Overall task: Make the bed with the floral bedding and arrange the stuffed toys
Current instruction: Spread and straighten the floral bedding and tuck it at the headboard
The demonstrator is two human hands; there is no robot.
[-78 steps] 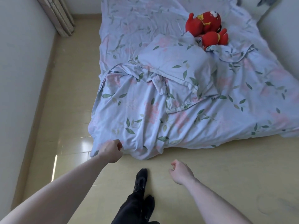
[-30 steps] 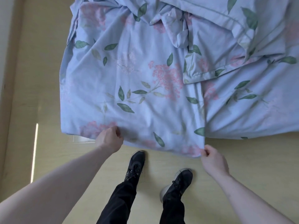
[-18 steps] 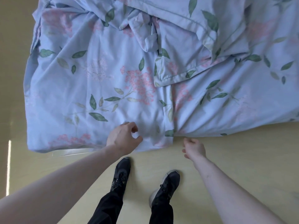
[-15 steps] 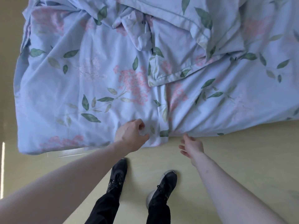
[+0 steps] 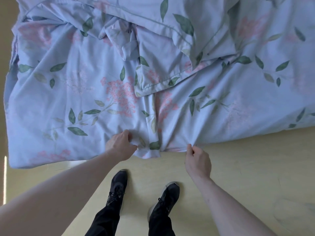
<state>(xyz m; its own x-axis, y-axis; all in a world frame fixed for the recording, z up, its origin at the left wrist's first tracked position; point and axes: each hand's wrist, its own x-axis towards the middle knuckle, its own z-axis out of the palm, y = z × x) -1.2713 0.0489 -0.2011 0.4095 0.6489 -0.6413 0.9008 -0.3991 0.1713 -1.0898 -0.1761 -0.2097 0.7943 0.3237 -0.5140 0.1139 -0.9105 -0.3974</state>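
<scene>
A pale blue floral duvet (image 5: 88,103) with pink flowers and green leaves covers the bed and hangs over its near edge. My left hand (image 5: 120,144) grips a bunch of the duvet near the hem. My right hand (image 5: 197,159) pinches the hem a little further right, and creases fan out from its hold. Between the two hands a fold of fabric hangs down. A pillow (image 5: 170,53) in the same floral cloth lies crumpled on the duvet at the top middle. No stuffed toys show in this view.
A pale yellow floor (image 5: 247,167) runs along the bed's near side and on the left. My two feet in black shoes (image 5: 117,186) stand on it just below the hem, close to the bed.
Both hands let go of the hem and shifted right along it. My left hand took a new bunch of duvet, and my right hand, open half a second ago, now pinches the hem.
</scene>
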